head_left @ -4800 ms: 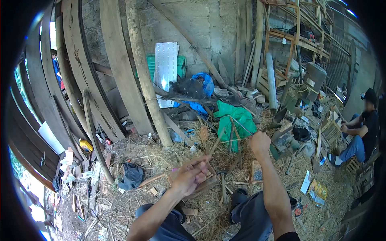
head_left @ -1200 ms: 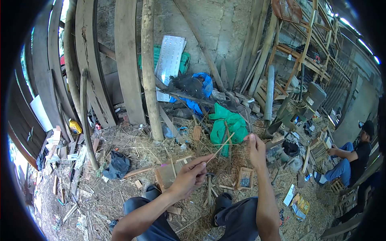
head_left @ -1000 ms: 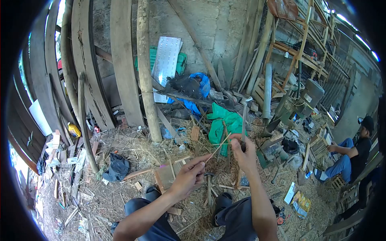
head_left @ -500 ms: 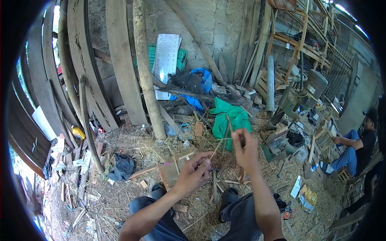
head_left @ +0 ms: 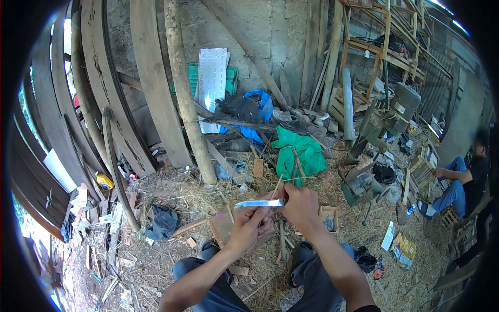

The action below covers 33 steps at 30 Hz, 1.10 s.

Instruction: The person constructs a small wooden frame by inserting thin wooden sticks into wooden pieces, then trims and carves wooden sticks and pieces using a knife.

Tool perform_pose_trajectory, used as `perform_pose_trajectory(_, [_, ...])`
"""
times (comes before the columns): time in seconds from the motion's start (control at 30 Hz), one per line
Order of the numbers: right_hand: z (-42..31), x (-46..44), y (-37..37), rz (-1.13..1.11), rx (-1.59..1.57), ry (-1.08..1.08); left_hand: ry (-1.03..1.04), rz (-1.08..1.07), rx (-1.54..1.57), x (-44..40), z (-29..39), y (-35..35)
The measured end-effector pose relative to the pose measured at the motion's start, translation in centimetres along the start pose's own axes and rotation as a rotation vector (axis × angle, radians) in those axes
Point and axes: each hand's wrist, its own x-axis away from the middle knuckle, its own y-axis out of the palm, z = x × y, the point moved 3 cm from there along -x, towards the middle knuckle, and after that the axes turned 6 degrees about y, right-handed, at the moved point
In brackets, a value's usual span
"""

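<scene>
My left hand point(head_left: 246, 229) is closed around a thin pale stick point(head_left: 277, 184), which slants up and to the right past the fingertips. In my right hand point(head_left: 303, 209) is a knife point(head_left: 258, 203); the fist hides most of its handle. The shiny blade points left and lies across the stick just above my left fingers. Whether its edge is in the wood, I cannot tell. Both hands are close together over my knees, in front of a green plastic sheet point(head_left: 297, 153).
Straw and wood scraps cover the ground. A small wooden box point(head_left: 328, 218) lies beyond my right knee, a black plastic bag point(head_left: 163, 222) to the left. A wooden post point(head_left: 188, 104) stands ahead. Another person point(head_left: 462, 182) sits at the right beside a machine point(head_left: 384, 122).
My right hand has come down and left, toward my left hand. The knife blade now shows broadside across the stick. The view has shifted slightly.
</scene>
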Motion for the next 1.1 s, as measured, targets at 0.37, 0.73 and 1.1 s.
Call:
perform_pose_trajectory(0.37, [5.6, -1.7, -1.6, 0.104, -0.001, 0.283, -0.041, -0.066, 0.034, 1.0, 0.3, 0.3])
perform_pose_trajectory(0.73, [3.3, -1.9, -0.8, 0.054, -0.031, 0.053, -0.018, -0.066, 0.015, 0.4, 0.5, 0.2])
perform_pose_trajectory(1.1, [0.5, 0.5, -1.5, -0.069, -0.096, -0.092, 0.124, 0.05, -0.31, 0.0, -0.2, 0.2])
